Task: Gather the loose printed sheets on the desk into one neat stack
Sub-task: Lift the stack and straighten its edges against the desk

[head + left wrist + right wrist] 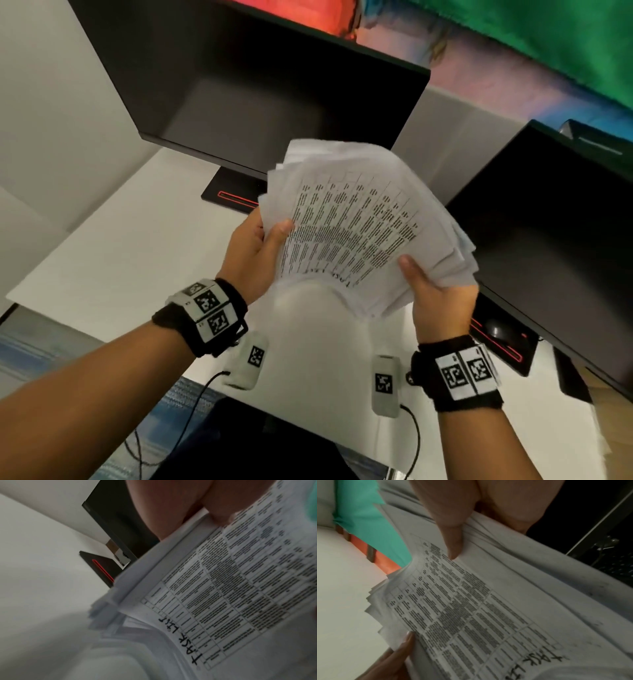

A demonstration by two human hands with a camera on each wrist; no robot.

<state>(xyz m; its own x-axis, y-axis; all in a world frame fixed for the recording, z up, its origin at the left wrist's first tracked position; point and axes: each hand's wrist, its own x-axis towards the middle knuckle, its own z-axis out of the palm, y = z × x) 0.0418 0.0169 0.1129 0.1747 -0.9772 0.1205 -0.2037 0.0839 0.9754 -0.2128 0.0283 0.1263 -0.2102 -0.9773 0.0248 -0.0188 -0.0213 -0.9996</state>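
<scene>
A thick bundle of printed sheets [359, 226] is held up in the air above the white desk [120, 246], fanned out and uneven at its edges. The top sheet carries a printed table and the handwritten words "TASK LIST" [181, 639]. My left hand [260, 250] grips the bundle's left edge, thumb on the top sheet. My right hand [435, 294] grips the lower right edge, thumb [450, 536] pressed on the top page. Both wrist views show the printed sheets [471, 608] close up, with the sheets' edges staggered. The fingers behind the bundle are hidden.
A dark monitor [260, 85] stands behind the bundle on a base [229, 197] with a red stripe. A second monitor [548, 240] stands at the right, its base [503, 339] under my right wrist. A few more sheets [596, 428] lie at the desk's right corner.
</scene>
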